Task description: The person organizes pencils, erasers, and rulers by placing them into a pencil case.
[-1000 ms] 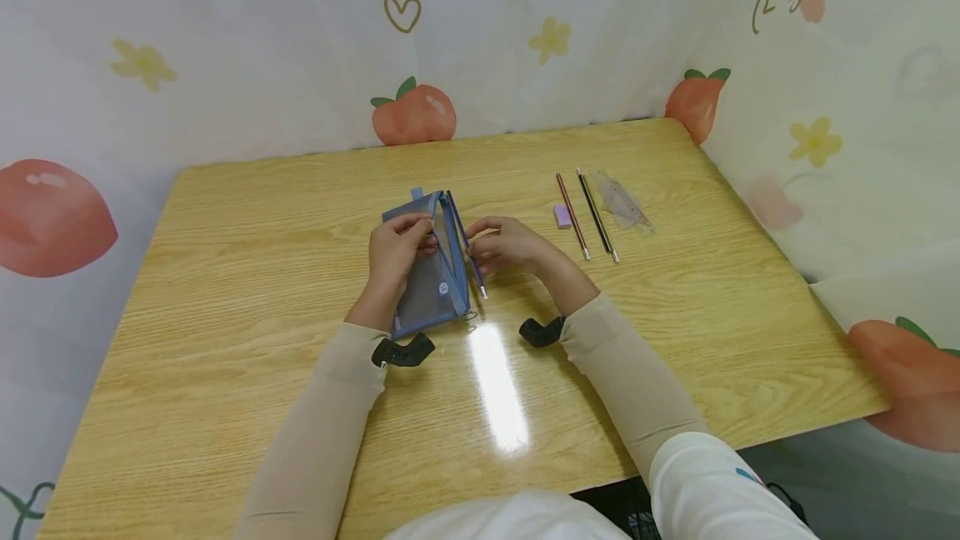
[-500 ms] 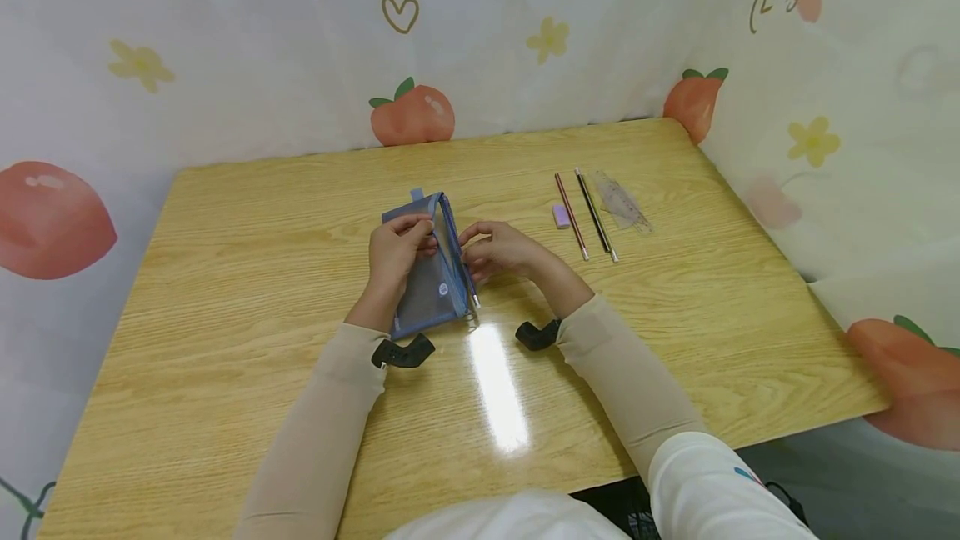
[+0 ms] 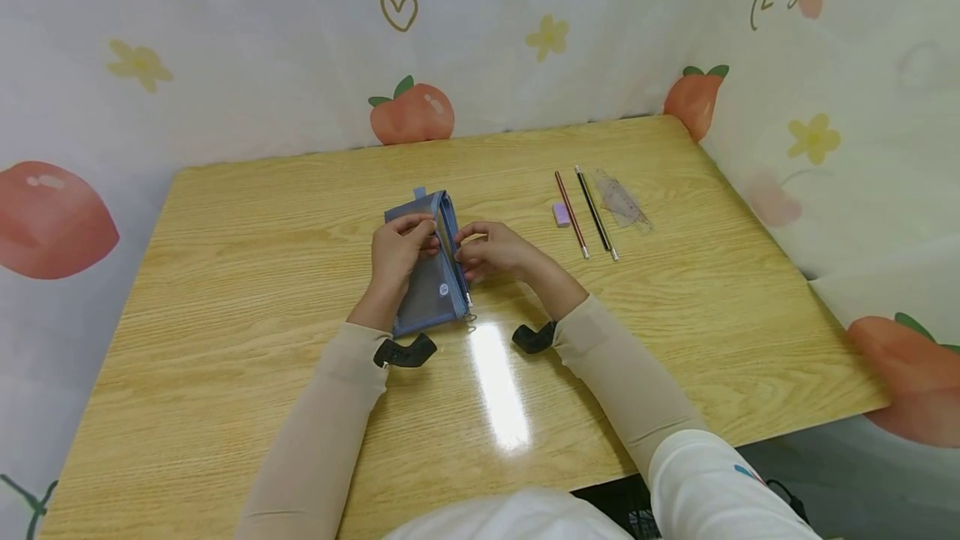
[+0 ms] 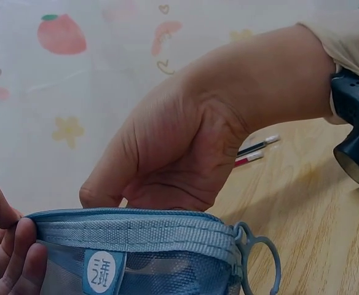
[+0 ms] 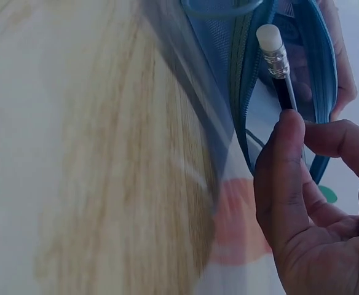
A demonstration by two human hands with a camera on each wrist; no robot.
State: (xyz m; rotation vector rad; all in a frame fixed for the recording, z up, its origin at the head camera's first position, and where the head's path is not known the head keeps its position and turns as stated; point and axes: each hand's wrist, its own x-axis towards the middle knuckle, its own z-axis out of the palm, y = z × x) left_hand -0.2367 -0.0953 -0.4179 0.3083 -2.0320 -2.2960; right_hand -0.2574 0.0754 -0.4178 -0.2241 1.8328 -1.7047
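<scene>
A blue mesh zip pencil pouch (image 3: 426, 298) lies upright on its side in front of me, its zipped mouth gaping on the right. My left hand (image 3: 397, 252) pinches the near side of that mouth between thumb and fingers. With thumb and fingertips my right hand (image 3: 497, 252) pinches a dark pencil (image 5: 283, 86). In the right wrist view its white eraser end sticks up between the two zipper edges; its other end is hidden. A round label (image 4: 102, 272) and a metal-like ring clip (image 4: 276, 258) show on the pouch in the left wrist view.
To the right on the wooden table (image 3: 675, 315) lie a purple eraser (image 3: 561, 215), a red pencil (image 3: 572, 215), dark and yellowish pencils (image 3: 595, 213) side by side, and clear rulers (image 3: 624, 202). A printed cloth (image 3: 480, 48) hangs behind the table.
The right hand has moved left with the pencil, from beside the pouch into its mouth, so less of the pencil shows. The left hand still holds the pouch edge.
</scene>
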